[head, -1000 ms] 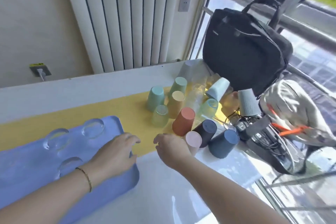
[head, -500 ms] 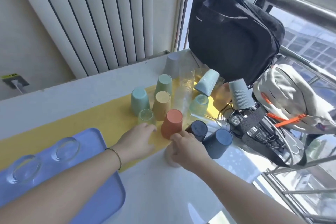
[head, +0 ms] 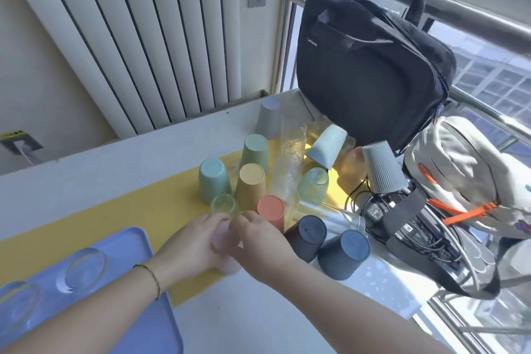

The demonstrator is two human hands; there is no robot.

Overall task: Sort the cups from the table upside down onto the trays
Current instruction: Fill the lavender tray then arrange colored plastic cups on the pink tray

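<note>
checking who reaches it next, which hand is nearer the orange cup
Right. The right hand sits just beside the orange cup, at its near-left side; the left hand is farther left, beyond the pink cup.

Two bare arms are seen. A thin bracelet (head: 150,277) is worn on the left wrist. It is a fine, gold-coloured band with a darker edge, and it is looped once round the wrist. Just past the bracelet the left grip (head: 198,244) is seen, a bare hand. Further to the right of the bracelet the right grip (head: 258,238) is seen, also a bare hand.
</note>
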